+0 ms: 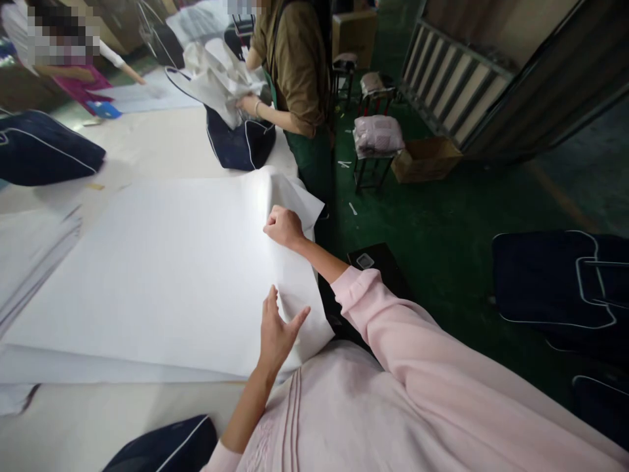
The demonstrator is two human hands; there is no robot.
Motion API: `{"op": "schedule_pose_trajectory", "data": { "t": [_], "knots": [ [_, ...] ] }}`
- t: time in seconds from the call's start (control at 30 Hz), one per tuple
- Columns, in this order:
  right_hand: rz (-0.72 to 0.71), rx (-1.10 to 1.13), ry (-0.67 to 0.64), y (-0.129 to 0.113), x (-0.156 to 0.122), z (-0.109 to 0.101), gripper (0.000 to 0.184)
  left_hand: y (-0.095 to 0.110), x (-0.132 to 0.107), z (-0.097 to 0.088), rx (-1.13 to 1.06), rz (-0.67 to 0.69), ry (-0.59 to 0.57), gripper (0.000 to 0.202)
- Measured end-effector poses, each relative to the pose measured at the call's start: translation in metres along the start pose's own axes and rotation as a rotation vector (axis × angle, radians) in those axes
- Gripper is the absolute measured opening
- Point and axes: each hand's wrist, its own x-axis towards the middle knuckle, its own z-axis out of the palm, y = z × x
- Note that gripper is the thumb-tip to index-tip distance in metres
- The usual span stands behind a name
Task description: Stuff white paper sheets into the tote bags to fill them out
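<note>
A large white sheet [162, 262], perhaps paper, covers the near part of the table, and its right end bends up and hangs over the table's edge. My right hand [285, 226] is closed, with fingers curled in over that bent end; whatever they may hold is hidden. Nearer to my body, my left hand [278, 328] is open above the same sheet, thumb and fingers spread apart with nothing between them. More white sheets [34, 262] lie stacked at the left.
Dark blue bags stand on the table, one at the left [49, 147] and one at the near edge [167, 446]. Across the table a co-worker [299, 72] handles white material [216, 78] over another navy bag [240, 141]. A wrapped bundle [378, 136] sits on a stool at right.
</note>
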Motion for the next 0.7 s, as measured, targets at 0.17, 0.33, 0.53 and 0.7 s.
{"op": "schedule_pose_trajectory", "data": {
  "t": [0.17,0.33,0.53,0.7],
  "knots": [
    [0.176,0.63,-0.119,-0.029,-0.033,0.037,0.021,0.022,0.024,-0.005,0.153,-0.062,0.193,0.107],
    [0.305,1.011,-0.055,-0.002,-0.062,0.035,0.027,0.008,0.036,-0.04,0.528,-0.148,0.195,0.062],
    [0.382,1.287,-0.333,0.045,-0.102,0.021,0.049,0.008,0.039,-0.056,0.795,0.049,0.003,0.053],
    [0.516,0.849,-0.173,0.051,-0.1,0.028,0.038,0.047,0.02,-0.019,0.594,0.196,-0.343,0.041]
  ]
}}
